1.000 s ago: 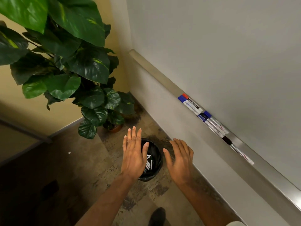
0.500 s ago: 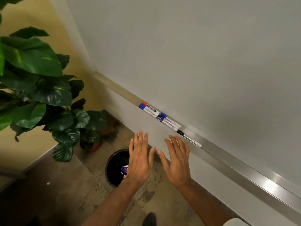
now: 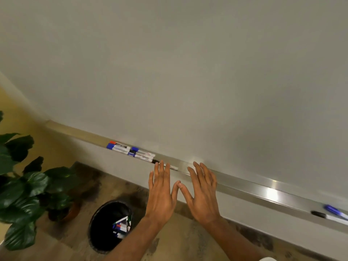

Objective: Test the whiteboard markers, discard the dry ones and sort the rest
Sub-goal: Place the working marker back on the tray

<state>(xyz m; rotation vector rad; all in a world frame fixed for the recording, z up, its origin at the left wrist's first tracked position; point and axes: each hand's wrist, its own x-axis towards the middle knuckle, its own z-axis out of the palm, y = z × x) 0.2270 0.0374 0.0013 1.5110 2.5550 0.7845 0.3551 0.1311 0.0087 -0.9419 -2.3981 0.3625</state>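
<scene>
Left hand (image 3: pixel 160 196) and right hand (image 3: pixel 202 196): flat, fingers straight, holding nothing, just before the marker tray (image 3: pixel 244 185). The marker cluster (image 3: pixel 131 151) lies on the tray's left stretch, with two more markers (image 3: pixel 331 213) at its far right. Judgement: take those next. Pinch one barrel mid-length, uncap, scribble-test.

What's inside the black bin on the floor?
A loose pile of markers, with blue, red and green caps showing, lies in the bin. The exact count is unclear: the dark interior hides the bottom, and the left forearm covers its right edge.
</scene>
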